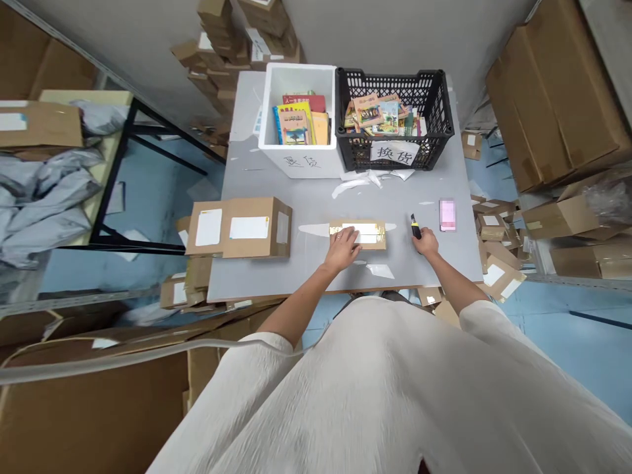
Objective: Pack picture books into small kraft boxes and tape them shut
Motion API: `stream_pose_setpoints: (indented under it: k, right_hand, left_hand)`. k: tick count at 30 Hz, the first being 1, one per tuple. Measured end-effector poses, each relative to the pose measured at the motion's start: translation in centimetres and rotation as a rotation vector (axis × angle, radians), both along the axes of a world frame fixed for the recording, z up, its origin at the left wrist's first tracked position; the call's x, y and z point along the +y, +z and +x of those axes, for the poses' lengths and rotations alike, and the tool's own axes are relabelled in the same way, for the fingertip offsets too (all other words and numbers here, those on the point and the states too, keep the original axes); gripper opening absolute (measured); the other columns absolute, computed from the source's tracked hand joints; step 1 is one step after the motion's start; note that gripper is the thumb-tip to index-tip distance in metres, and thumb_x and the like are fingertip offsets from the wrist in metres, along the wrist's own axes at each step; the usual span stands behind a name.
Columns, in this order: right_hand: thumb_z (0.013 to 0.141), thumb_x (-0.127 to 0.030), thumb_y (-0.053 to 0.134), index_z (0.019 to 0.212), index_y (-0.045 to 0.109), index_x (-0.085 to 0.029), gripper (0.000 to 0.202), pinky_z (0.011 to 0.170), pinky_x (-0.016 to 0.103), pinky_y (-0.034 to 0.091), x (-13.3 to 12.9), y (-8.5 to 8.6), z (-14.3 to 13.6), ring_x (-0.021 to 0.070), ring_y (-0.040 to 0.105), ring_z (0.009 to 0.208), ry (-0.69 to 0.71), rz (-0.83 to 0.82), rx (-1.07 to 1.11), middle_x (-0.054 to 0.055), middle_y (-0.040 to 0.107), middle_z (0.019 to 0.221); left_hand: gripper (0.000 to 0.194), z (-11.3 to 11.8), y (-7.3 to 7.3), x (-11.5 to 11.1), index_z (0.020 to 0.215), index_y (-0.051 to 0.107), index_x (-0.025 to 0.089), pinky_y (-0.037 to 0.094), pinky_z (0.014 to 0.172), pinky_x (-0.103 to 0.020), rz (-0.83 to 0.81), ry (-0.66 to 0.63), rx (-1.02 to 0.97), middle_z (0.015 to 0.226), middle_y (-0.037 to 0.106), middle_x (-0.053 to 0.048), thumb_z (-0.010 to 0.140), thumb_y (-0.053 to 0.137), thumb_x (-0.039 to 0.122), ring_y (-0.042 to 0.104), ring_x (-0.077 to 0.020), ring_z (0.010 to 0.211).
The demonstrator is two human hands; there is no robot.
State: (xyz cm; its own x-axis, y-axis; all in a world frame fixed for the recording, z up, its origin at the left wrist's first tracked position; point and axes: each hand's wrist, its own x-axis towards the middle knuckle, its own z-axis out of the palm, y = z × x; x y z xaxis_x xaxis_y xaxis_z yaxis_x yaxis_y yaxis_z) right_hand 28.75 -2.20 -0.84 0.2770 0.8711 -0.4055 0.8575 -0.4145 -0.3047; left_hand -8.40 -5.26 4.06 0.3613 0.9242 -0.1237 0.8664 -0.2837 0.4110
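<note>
A small cardboard box point(378, 245) with a white label and shiny tape lies flat on the grey table. My left hand point(342, 248) rests on its left part, fingers spread over the top near the label. To the right of the box, my right hand point(425, 242) is closed around a black and yellow utility knife point(415, 228). The knife points away from me, its blade end over the table and apart from the box. A phone point(447, 215) with a pinkish screen lies just beyond my right hand.
Two labelled cartons point(247, 247) stand side by side at the table's left. Along the back are a white foam bin point(301, 161) and a black plastic crate point(395, 155), both containing books. Paper scraps point(380, 270) lie about the grey table point(311, 197). Shelving point(111, 197) stands left.
</note>
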Motion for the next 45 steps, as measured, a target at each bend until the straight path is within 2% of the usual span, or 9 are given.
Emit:
stream_pose_setpoints:
  k: [9, 17, 21, 25, 30, 34, 38, 41, 45]
  right_hand:
    - [0.103, -0.037, 0.071, 0.139, 0.062, -0.018, 0.042, 0.106, 0.051, 0.058, 0.5, -2.8, 1.2, 0.0385, 0.069, 0.13, -0.078, -0.047, -0.008, 0.024, 0.067, 0.144]
    - [0.103, -0.042, 0.072, 0.143, 0.061, -0.015, 0.05, 0.113, 0.056, 0.052, 0.5, -2.8, 1.2, 0.0421, 0.064, 0.134, -0.038, -0.037, -0.053, 0.026, 0.065, 0.146]
    - [0.107, -0.043, 0.06, 0.147, 0.062, -0.017, 0.048, 0.114, 0.056, 0.051, 0.7, -1.3, -0.3, 0.0422, 0.059, 0.136, 0.071, 0.148, 0.029, 0.024, 0.064, 0.145]
    - [0.11, -0.042, 0.052, 0.15, 0.065, -0.019, 0.048, 0.119, 0.054, 0.049, 1.3, 1.8, -3.8, 0.039, 0.059, 0.137, 0.338, 0.29, 0.184, 0.022, 0.063, 0.152]
    - [0.103, -0.037, 0.063, 0.158, 0.064, -0.017, 0.059, 0.125, 0.058, 0.044, 1.9, 5.4, -8.8, 0.0427, 0.048, 0.155, 0.598, 0.287, 0.217, 0.022, 0.052, 0.174]
    - [0.099, -0.032, 0.065, 0.162, 0.063, -0.017, 0.065, 0.126, 0.062, 0.041, 2.3, 6.8, -10.5, 0.0445, 0.047, 0.156, 0.648, 0.211, 0.139, 0.022, 0.052, 0.176]
    - [0.098, -0.03, 0.066, 0.16, 0.064, -0.02, 0.063, 0.123, 0.061, 0.044, 2.4, 7.7, -10.7, 0.0438, 0.052, 0.151, 0.644, 0.188, 0.077, 0.019, 0.059, 0.171]
    - [0.1, -0.028, 0.066, 0.156, 0.067, -0.022, 0.056, 0.12, 0.058, 0.045, 2.4, 8.4, -10.8, 0.0425, 0.056, 0.146, 0.646, 0.191, 0.031, 0.017, 0.064, 0.166]
    - [0.105, -0.026, 0.061, 0.152, 0.068, -0.022, 0.048, 0.119, 0.057, 0.045, 2.5, 9.2, -10.7, 0.0409, 0.059, 0.139, 0.694, 0.207, 0.013, 0.017, 0.072, 0.156]
  left_hand:
    - [0.06, -0.3, -0.4, 0.4, 0.161, 0.062, 0.023, 0.038, 0.135, -0.058, -0.047, 0.031, 0.026, 0.175, 0.055, -0.018, 0.105, 0.066, 0.043, 0.049, -0.0406, 0.163]
    - [0.061, -0.4, -0.5, 0.6, 0.161, 0.063, 0.026, 0.039, 0.135, -0.058, -0.05, 0.049, 0.034, 0.176, 0.055, -0.016, 0.103, 0.07, 0.043, 0.048, -0.0398, 0.165]
    - [0.062, -0.3, -0.6, 0.9, 0.161, 0.063, 0.028, 0.039, 0.135, -0.059, -0.05, 0.058, 0.026, 0.175, 0.056, -0.015, 0.102, 0.072, 0.044, 0.049, -0.0409, 0.163]
    - [0.06, 0.0, -0.7, 1.1, 0.158, 0.065, 0.025, 0.038, 0.135, -0.058, -0.047, 0.062, 0.002, 0.174, 0.057, -0.016, 0.102, 0.072, 0.044, 0.05, -0.0412, 0.162]
    - [0.055, 0.0, -0.2, 1.2, 0.158, 0.065, 0.025, 0.038, 0.135, -0.057, -0.016, 0.05, -0.067, 0.171, 0.059, -0.016, 0.105, 0.066, 0.04, 0.051, -0.0392, 0.161]
    - [0.055, -1.0, 0.1, 0.9, 0.16, 0.061, 0.026, 0.037, 0.135, -0.059, 0.046, 0.099, -0.106, 0.172, 0.057, -0.017, 0.106, 0.06, 0.036, 0.049, -0.0388, 0.162]
    - [0.072, -2.6, -0.6, 0.6, 0.17, 0.049, 0.023, 0.042, 0.13, -0.062, 0.07, 0.279, -0.118, 0.173, 0.053, -0.021, 0.101, 0.067, 0.035, 0.048, -0.0442, 0.161]
    - [0.081, -3.3, -1.4, 0.5, 0.173, 0.043, 0.022, 0.049, 0.123, -0.061, 0.026, 0.393, -0.146, 0.164, 0.059, -0.023, 0.099, 0.072, 0.041, 0.054, -0.0457, 0.153]
    - [0.081, -3.3, -2.1, 0.5, 0.171, 0.043, 0.021, 0.051, 0.122, -0.057, 0.004, 0.411, -0.152, 0.161, 0.061, -0.023, 0.1, 0.073, 0.045, 0.057, -0.0444, 0.15]
